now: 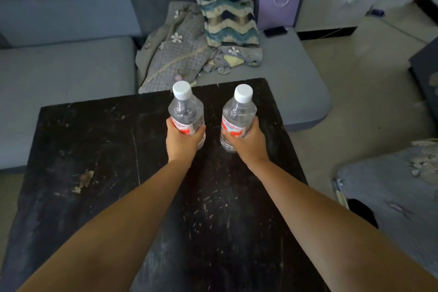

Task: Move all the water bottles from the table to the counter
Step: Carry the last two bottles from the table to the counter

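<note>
Two clear water bottles with white caps and red-and-white labels stand upright over the far half of the scratched black table (94, 161). My left hand (182, 140) grips the left bottle (186, 109) around its label. The right bottle (239, 114) is held the same way by my right hand (248, 142). Whether the bottle bases touch the tabletop or hover just above it is unclear. No counter is in view.
A grey-blue sofa (59, 66) wraps around the table's far and left sides, with a crumpled quilted cover (175, 54) and a zigzag-patterned cloth (225, 7). A purple bag (279, 0) and a dark phone (275, 31) lie behind. Pale floor (367, 78) opens to the right, beside another covered seat (391, 185).
</note>
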Motion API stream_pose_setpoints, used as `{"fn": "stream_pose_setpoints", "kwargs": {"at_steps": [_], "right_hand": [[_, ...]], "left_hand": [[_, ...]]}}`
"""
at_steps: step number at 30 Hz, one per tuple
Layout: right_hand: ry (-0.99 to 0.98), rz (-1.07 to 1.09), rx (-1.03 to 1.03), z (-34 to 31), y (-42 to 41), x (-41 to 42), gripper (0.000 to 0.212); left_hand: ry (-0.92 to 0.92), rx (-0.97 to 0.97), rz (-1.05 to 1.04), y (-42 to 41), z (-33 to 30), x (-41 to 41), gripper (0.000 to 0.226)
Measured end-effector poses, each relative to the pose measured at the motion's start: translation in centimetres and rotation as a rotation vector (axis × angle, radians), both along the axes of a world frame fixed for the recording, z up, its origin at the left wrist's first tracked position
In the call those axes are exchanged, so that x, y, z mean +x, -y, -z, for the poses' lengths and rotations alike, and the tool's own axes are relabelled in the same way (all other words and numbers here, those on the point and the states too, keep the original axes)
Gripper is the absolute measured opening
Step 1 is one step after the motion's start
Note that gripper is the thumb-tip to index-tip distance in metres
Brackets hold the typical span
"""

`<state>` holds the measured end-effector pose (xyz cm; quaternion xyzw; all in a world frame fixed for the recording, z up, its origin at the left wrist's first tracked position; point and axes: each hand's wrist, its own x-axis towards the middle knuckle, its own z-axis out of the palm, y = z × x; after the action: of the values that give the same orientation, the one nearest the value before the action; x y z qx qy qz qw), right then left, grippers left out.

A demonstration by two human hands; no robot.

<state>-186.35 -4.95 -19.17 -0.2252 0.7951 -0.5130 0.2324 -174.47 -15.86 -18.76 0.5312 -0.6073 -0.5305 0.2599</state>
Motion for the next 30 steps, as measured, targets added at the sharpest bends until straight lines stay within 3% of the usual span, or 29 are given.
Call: {"fn": "stream_pose_setpoints", "kwargs": {"at_steps": [9, 13, 17, 30], "right_hand": [[0.073, 0.020, 0.138, -2.4, -3.9, 3.1, 0.071], [0.165, 0.109, 0.114, -4.4, -6.4, 5.9, 0.069], [0.118, 0.182, 0.110, -6.8, -10.0, 9.1, 0.060], [0.017, 0.407, 0.229, -10.3, -25.4, 16.5, 0.046]], "left_hand": [[0.021, 0.153, 0.117, -2.3, -1.5, 5.3, 0.073], [0.074, 0.158, 0.281, -3.1, -3.0, 7.6, 0.076], [0.106, 0.169, 0.481, -4.1, -3.6, 9.0, 0.089], [0.085, 0.076, 0.935, -15.9, -8.8, 9.6, 0.063]]}}
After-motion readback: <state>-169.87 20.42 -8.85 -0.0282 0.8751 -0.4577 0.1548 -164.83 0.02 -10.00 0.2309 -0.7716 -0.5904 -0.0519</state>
